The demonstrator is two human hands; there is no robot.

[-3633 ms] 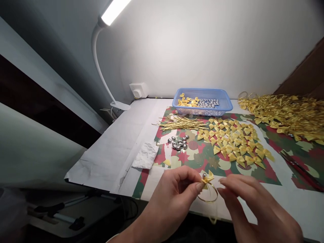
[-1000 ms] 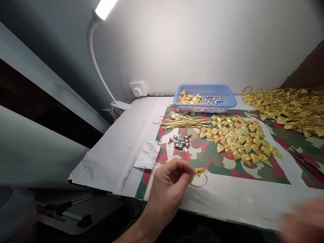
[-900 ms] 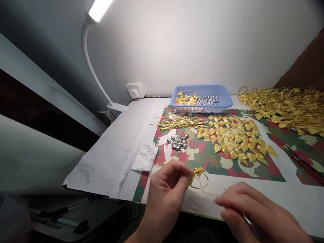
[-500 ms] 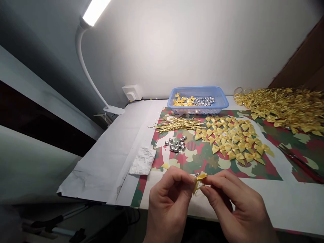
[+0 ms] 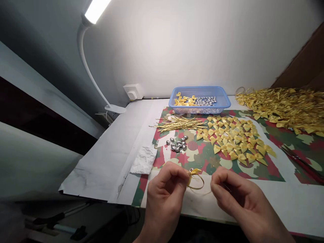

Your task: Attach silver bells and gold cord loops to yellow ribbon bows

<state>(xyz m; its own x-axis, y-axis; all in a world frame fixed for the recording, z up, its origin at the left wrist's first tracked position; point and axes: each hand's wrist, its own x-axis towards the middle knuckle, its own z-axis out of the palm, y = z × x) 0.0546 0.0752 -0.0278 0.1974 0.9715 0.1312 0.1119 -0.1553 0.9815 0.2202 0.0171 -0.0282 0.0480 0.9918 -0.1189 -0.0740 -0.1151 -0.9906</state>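
Note:
My left hand (image 5: pixel 167 192) pinches a yellow ribbon bow (image 5: pixel 194 172) with a small silver bead or bell at its top. A gold cord loop (image 5: pixel 202 184) hangs from the bow on its right side. My right hand (image 5: pixel 235 195), apart from the bow, has thumb and forefinger pressed together on a thin pale thread (image 5: pixel 202 193) that runs across from under the bow. Both hands are over the near edge of the table. Beyond them lie several silver beads (image 5: pixel 178 145), gold cord pieces (image 5: pixel 181 124) and rows of yellow bows (image 5: pixel 233 138).
A blue basket (image 5: pixel 224 104) with bows and silver beads stands by the wall. At right are a heap of gold looped bows (image 5: pixel 291 104) and dark scissors (image 5: pixel 301 162). A crumpled white tissue (image 5: pixel 144 160) lies left, near a clip-on lamp (image 5: pixel 86 64).
My right hand has drawn away from the bow to the right, with the thread stretching between. The gold loop now shows clearly. My left hand keeps its pinch on the bow.

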